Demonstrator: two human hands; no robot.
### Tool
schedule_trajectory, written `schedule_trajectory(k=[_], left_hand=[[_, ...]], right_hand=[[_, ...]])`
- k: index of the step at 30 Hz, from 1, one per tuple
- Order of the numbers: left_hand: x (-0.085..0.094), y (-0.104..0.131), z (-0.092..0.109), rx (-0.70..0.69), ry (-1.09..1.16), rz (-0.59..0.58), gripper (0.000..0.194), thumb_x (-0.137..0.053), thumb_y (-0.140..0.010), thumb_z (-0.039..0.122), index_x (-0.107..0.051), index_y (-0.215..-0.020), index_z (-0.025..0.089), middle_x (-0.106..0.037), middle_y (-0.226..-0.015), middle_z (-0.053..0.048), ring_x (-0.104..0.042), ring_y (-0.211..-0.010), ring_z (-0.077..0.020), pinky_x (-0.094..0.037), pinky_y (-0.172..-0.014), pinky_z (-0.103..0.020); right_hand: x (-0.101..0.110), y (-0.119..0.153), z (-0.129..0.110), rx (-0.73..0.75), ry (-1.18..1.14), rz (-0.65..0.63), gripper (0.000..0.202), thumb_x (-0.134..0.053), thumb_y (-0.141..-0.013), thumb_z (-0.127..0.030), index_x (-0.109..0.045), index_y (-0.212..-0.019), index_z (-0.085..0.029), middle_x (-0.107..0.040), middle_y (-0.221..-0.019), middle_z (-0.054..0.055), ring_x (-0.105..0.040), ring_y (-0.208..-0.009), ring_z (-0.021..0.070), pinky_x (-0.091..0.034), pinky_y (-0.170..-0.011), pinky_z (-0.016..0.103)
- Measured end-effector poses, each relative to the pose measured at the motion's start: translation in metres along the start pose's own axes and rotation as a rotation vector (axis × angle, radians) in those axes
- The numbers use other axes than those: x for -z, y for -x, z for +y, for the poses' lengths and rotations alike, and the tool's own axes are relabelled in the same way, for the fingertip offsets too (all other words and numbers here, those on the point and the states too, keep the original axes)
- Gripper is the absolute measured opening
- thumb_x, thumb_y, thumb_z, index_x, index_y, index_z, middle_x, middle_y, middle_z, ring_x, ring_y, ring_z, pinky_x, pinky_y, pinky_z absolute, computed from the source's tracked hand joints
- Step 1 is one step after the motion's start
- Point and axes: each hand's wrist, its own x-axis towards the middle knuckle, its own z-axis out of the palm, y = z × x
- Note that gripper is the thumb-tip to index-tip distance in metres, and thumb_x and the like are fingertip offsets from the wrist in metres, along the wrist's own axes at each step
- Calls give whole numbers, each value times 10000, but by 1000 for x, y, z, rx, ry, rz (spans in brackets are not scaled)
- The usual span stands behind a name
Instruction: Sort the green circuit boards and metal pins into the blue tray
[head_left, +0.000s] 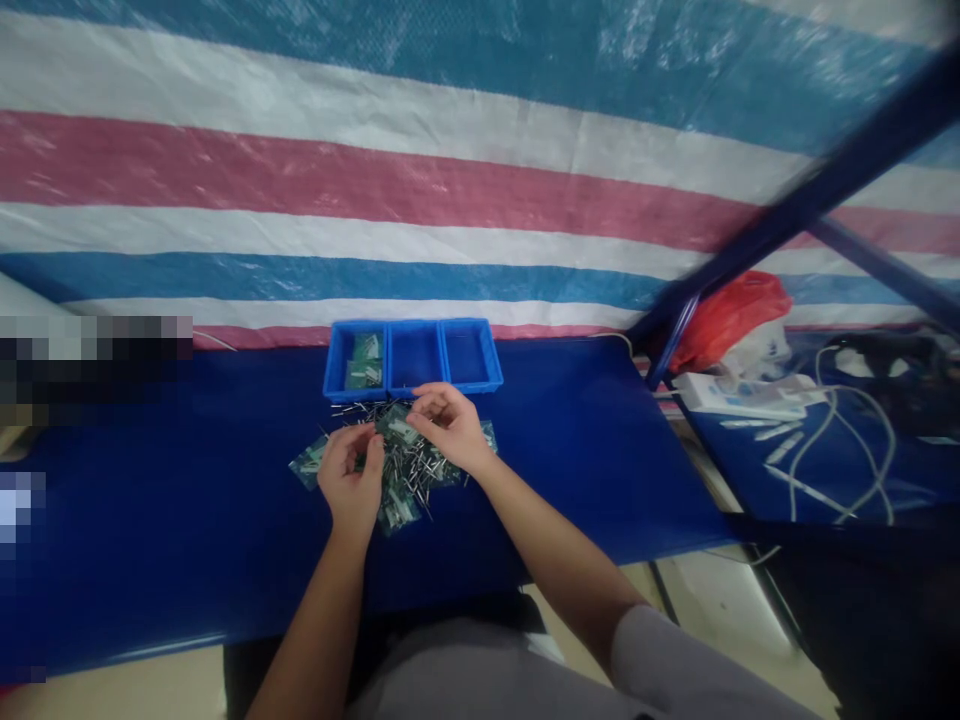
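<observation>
My left hand [351, 478] and my right hand [456, 428] are raised over a pile in front of the blue tray. Between their fingertips is a small clear plastic bag [397, 426] with a greenish look, and the fingers of both hands are pinched at its edges. Below lies a heap of thin metal pins [426, 468], silver and dark, too small to name more exactly. More little bags lie around the heap, one [306, 464] beside my left hand and another [399, 508] at the near side.
Behind the heap stands a blue tray [471, 386] with three compartments; bags [365, 374] lie in its left one. A blue table [585, 450] carries everything. To the right are a dark blue metal frame [679, 325], a red plastic bag [731, 315], a power strip [739, 397] and loose cables.
</observation>
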Motion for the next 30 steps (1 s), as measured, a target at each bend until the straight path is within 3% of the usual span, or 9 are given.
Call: schedule_trajectory(k=[5,14,19,23,25,30], left_hand=[[1,-2,3,-7,-62,-18,229,-692,-848,315,-714,-1057,224,-604,-892,-8,-591,-737,-92,-504,-672,-227],[2,0,-1,-69,-125,-103,122,-691,-842,304,-733,-905,209,-672,-798,-2,-590,-680,-97,-493,-665,-233],[1,2,-3,36,-89,-52,208,-672,-856,369,-737,-957,199,-718,-861,-31,-663,-725,-125,-548,-695,-261],[-1,4,-3,127,-23,-35,256,-679,-854,393,-724,-1006,192,-718,-815,-23,-646,-610,-106,-526,-561,-230],[-1,4,-2,143,13,-43,262,-685,-852,391,-715,-1018,191,-726,-833,-29,-646,-599,-105,-510,-521,-219],[-2,5,-4,84,88,-28,203,-686,-858,331,-700,-1011,199,-721,-816,-12,-686,-640,-118,-570,-644,-259]], right_hand=[[-1,2,-2,41,103,15,295,-728,-843,-337,-630,-1101,-232,-722,-866,18,-637,-700,131,-547,-672,317],[1,3,-3,70,274,-51,261,-775,-807,-364,-732,-1003,-199,-766,-864,46,-695,-754,169,-557,-660,325],[4,-1,-5,130,334,-63,203,-784,-802,-364,-769,-940,-215,-736,-899,50,-647,-726,141,-531,-631,286],[6,-1,-6,129,382,-77,162,-761,-832,-369,-789,-898,-224,-699,-736,16,-560,-585,112,-481,-560,266],[5,0,-7,95,364,-93,176,-745,-844,-379,-786,-907,-219,-724,-749,17,-576,-576,110,-486,-556,260],[4,0,-9,103,313,-77,175,-720,-858,-365,-765,-940,-217,-759,-899,40,-660,-706,140,-551,-643,283]])
